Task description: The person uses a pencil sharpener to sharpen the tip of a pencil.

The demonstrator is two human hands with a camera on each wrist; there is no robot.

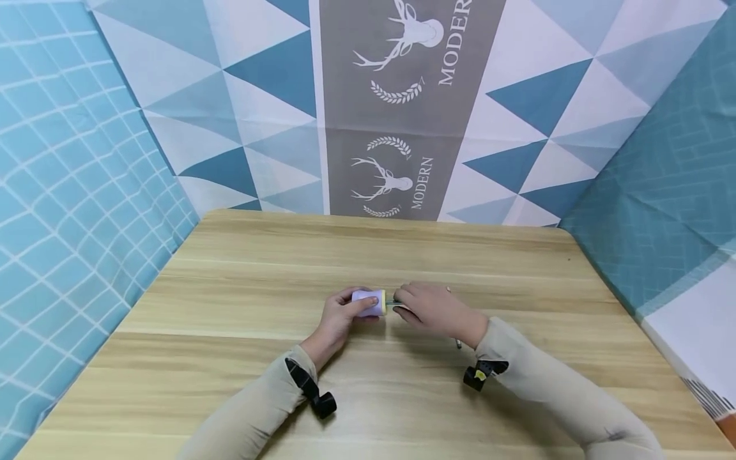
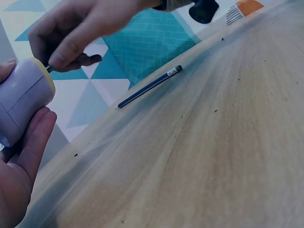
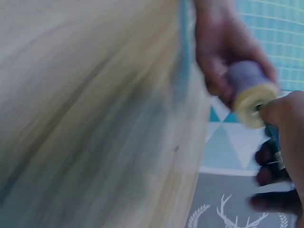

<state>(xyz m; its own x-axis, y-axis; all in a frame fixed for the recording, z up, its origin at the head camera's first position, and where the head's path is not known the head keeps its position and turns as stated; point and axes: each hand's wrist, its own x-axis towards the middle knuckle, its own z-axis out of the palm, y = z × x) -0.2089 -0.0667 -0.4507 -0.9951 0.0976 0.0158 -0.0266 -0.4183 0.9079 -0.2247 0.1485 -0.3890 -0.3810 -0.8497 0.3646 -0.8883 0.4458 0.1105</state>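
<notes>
My left hand point(image 1: 335, 319) grips a lavender pencil sharpener point(image 1: 362, 309), a rounded cylinder with a pale yellow end that faces right. In the right wrist view a dark hole shows in the yellow face point(image 3: 246, 108). Opposite it, my right hand point(image 1: 435, 311) pinches a thin dark green pencil point(image 1: 391, 303), whose front end sits at the hole. Most of that pencil is hidden behind my fingers. A second pencil point(image 2: 149, 88), dark blue with a silver band and dark eraser end, lies on the table, mostly covered by my right hand in the head view.
The wooden table point(image 1: 230, 383) carries small dark specks. Behind it hangs a triangle-patterned cloth point(image 1: 276, 83) with a grey deer panel, and blue cloths flank both sides. A white surface point(image 1: 696, 332) stands beyond the right edge.
</notes>
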